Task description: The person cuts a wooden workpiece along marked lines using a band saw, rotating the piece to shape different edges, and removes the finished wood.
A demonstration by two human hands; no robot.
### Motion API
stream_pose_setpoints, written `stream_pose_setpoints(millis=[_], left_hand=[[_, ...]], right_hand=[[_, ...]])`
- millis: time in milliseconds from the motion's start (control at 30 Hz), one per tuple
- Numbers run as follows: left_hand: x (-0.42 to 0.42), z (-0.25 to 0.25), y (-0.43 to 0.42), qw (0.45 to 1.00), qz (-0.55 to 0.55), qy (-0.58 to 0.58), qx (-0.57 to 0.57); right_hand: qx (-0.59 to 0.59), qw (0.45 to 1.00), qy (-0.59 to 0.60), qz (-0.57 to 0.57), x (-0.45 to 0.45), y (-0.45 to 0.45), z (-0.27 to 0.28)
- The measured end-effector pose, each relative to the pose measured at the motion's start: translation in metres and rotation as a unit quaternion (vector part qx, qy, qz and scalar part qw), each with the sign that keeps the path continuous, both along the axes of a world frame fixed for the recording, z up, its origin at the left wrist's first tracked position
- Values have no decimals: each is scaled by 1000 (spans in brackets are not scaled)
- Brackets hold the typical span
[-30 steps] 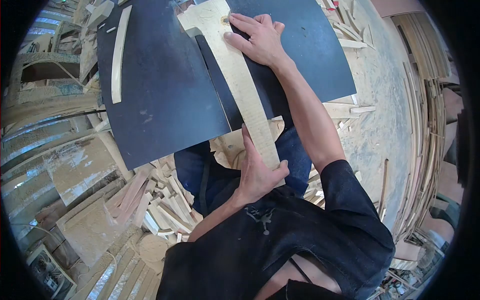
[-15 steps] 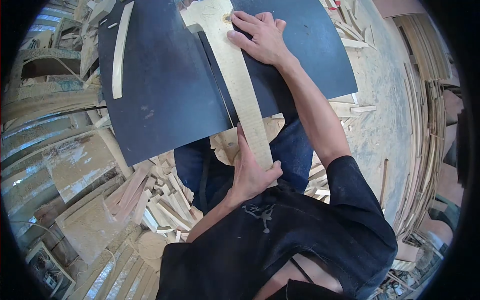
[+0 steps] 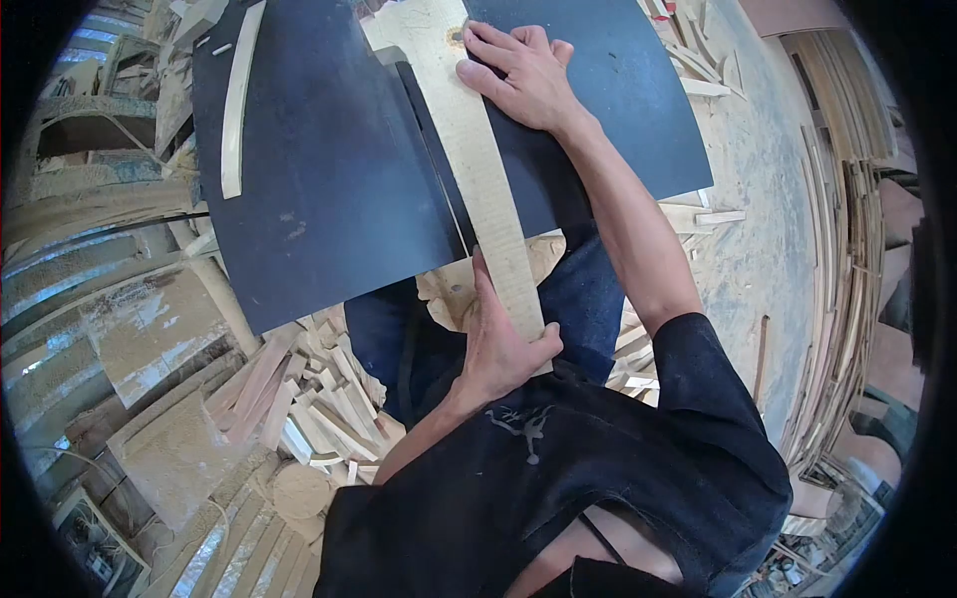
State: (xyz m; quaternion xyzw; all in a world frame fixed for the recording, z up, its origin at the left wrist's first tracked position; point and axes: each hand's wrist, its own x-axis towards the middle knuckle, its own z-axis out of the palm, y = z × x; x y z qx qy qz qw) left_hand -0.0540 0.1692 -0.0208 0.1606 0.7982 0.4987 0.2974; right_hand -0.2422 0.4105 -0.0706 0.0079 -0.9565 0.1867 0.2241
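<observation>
A long, pale wooden board [image 3: 483, 189] lies over a dark blue-black tabletop [image 3: 319, 229], its near end jutting past the edge toward my body. Around that near end my left hand [image 3: 503, 344] is closed, thumb on one side and fingers on the other. At the far end, my right hand [image 3: 523, 75] rests with fingers stretched out, thumb and fingertips against the board's right edge near a dark knot. A narrow slot [image 3: 439, 164] runs in the tabletop along the board's left side. The board's far tip is cut off by the top of the view.
A thin curved wooden strip [image 3: 237, 110] lies on the left of the tabletop. Scrap wood [image 3: 334, 409] is heaped on the floor at lower left. Dusty stacked curved pieces [image 3: 100, 130] stand at far left. Long planks [image 3: 847, 249] lean along the right side.
The board has shifted very slightly within the view, still under both hands. Both hands keep nearly the same places and grips.
</observation>
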Motion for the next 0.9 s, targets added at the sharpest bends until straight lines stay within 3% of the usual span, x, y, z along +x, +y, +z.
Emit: stream_pose_setpoints(millis=[533, 633, 900], left_hand=[[-9, 2, 4, 1000, 0, 17, 8], [-13, 8, 7, 1000, 1, 0, 0], [-14, 3, 11, 999, 26, 29, 6]], right_hand=[[-8, 1000, -3, -16, -13, 3, -8], [-50, 997, -65, -10, -6, -10, 30], [-46, 997, -58, -8, -13, -8, 24]])
